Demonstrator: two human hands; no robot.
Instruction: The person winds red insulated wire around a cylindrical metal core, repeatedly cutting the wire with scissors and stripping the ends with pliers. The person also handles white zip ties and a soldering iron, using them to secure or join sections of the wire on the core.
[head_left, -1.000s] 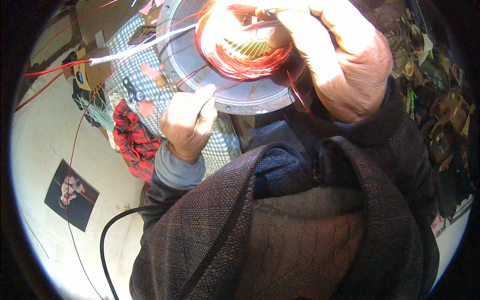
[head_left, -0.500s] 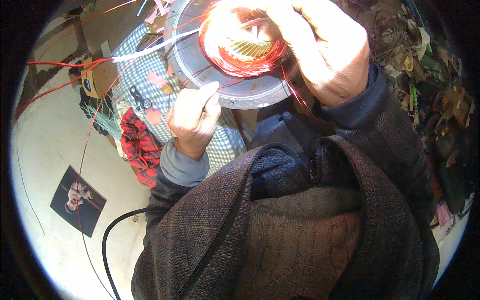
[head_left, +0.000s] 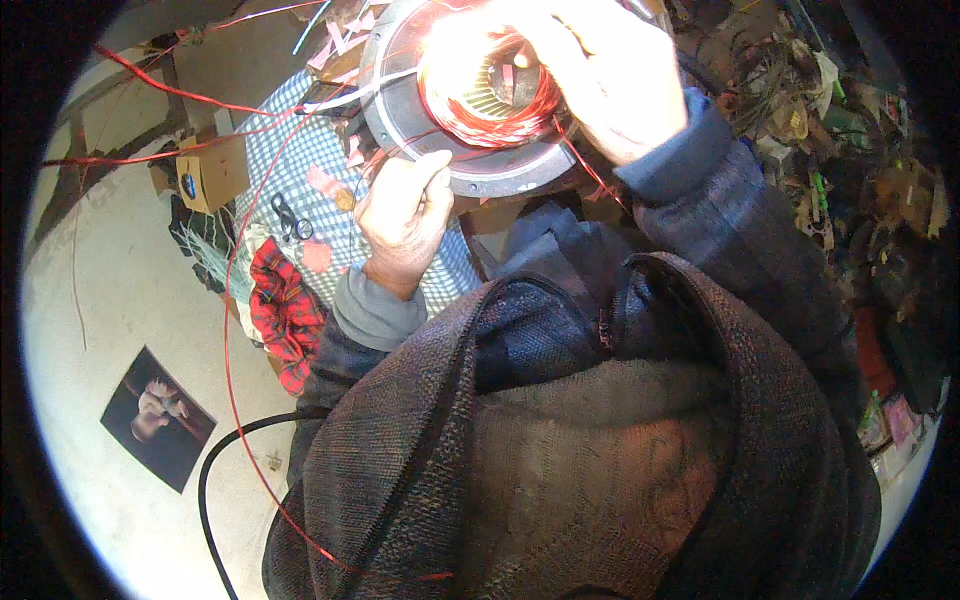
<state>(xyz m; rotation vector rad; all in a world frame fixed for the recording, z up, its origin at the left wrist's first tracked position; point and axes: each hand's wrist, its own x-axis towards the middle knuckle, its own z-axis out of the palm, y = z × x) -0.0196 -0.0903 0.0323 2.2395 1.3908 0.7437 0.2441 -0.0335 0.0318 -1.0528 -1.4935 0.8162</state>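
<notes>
A round metal housing (head_left: 513, 178) at top centre holds a ring of red copper windings (head_left: 489, 129) around a slotted core, washed out by bright light. At its lower left rim, my left hand (head_left: 400, 215) is closed in a pinch on a thin red wire. Over the upper right of the windings, my right hand (head_left: 610, 85) has its fingers curled; what they grip is hidden by glare and the fingers. A white sleeve (head_left: 340, 101) runs leftward from the coil to long red wire leads (head_left: 160, 85).
Behind my left hand lie a blue-and-white checked cloth (head_left: 270, 140), black scissors (head_left: 288, 218), pink scraps (head_left: 316, 256) and red plaid fabric (head_left: 285, 310). A cardboard box (head_left: 210, 170) sits further left, a printed picture (head_left: 157, 418) lower left. Dark clutter (head_left: 840, 190) fills the right side.
The housing and both hands have shifted upward in view, the right hand also leftward. The red leads at left have swung higher, and a long wire now hangs across my jacket.
</notes>
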